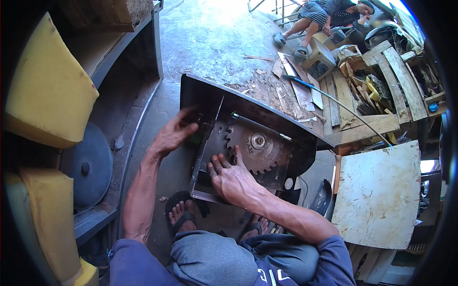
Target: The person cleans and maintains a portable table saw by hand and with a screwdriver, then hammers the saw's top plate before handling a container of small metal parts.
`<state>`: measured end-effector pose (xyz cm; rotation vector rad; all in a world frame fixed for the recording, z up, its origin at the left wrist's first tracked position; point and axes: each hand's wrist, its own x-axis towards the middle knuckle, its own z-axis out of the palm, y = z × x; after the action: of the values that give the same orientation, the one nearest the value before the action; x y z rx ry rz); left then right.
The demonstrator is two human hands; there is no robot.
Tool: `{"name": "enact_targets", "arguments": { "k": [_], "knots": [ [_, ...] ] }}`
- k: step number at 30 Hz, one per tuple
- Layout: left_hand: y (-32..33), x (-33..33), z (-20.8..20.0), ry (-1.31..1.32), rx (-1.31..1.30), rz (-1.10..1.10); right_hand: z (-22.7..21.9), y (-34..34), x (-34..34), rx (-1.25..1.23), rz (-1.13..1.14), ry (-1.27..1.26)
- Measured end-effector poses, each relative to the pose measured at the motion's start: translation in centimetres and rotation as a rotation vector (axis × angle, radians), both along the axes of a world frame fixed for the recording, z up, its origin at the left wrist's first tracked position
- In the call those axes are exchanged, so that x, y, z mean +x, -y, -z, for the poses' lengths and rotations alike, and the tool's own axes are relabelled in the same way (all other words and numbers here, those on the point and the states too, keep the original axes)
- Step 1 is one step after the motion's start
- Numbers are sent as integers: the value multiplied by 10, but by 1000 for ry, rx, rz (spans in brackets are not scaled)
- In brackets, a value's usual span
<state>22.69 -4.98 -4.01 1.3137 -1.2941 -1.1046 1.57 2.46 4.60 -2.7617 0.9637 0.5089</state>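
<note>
In front of my feet stands a dark metal table saw, tilted so that its inside faces me. A round toothed saw blade is mounted in it on a central bolt. My right hand rests on the inner metal just left of the blade, its fingers and thumb apart, the thumb close to the teeth. At the saw's left end, my left hand reaches toward the inner side compartment. Its thumb stands apart, and its outstretched fingertips are blurred, with nothing seen in them.
Yellow foam blocks and a grey round lid sit on a metal-framed bench at left. To the right are a worn white board, a blue-ended pole and scrap wood. A seated person is farther back.
</note>
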Motion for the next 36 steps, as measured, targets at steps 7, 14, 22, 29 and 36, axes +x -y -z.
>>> {"name": "enact_targets", "arguments": {
  "k": [7, 14, 22, 29, 36],
  "knots": [
    [18, -2, -4, 496, 355, 131, -4, 2, 2, 9, 6, 2],
    [16, -7, -21, 136, 335, 122, 5, -6, -3, 0, 22, 80],
    [0, -5, 2, 134, -41, 114, -9, 2, 0, 5, 2, 2],
    [62, -19, 17, 375, 656, 23, -5, 2, 4, -4, 3, 15],
    [18, -23, 63, 967, -411, -223, -6, 1, 6, 20, -1, 63]
  ]
}}
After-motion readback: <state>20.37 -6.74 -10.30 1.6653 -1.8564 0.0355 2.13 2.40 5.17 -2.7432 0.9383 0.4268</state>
